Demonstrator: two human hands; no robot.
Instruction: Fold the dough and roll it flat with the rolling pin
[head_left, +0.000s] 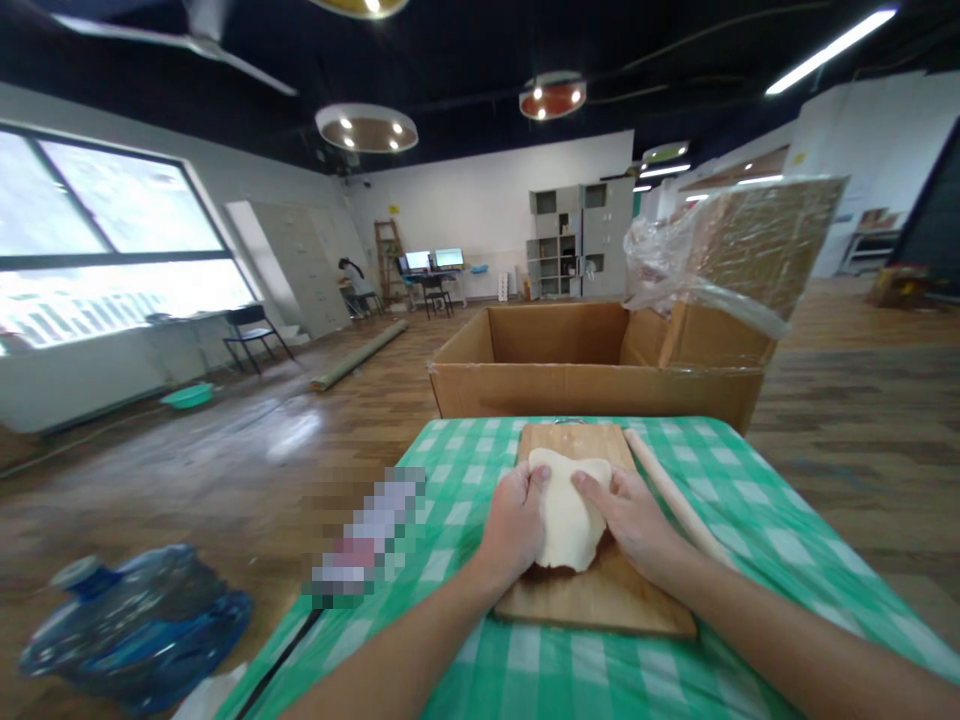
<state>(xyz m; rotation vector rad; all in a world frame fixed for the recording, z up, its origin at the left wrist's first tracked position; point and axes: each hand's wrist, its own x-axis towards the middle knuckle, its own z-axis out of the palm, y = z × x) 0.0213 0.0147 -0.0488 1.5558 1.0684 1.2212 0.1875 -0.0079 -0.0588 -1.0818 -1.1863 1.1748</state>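
A pale, flattened sheet of dough (568,520) is held up by both hands over a wooden cutting board (615,595). My left hand (517,510) pinches its left edge, thumb on the near face. On the other side my right hand (622,505) grips the upper right edge, its thumb also pressed on the face. The dough hangs down between the hands, its lower edge uneven. Fingers behind the sheet are hidden. Just right of the board lies a long, light wooden rolling pin (675,495), partly behind my right forearm.
A green-and-white checked cloth (780,540) covers the table. At its left edge lies a pixelated object (367,540) with a black cord. A large cardboard box (585,390) stands beyond the table, and a blue water jug (142,630) is on the floor at left. A person (352,280) sits far back.
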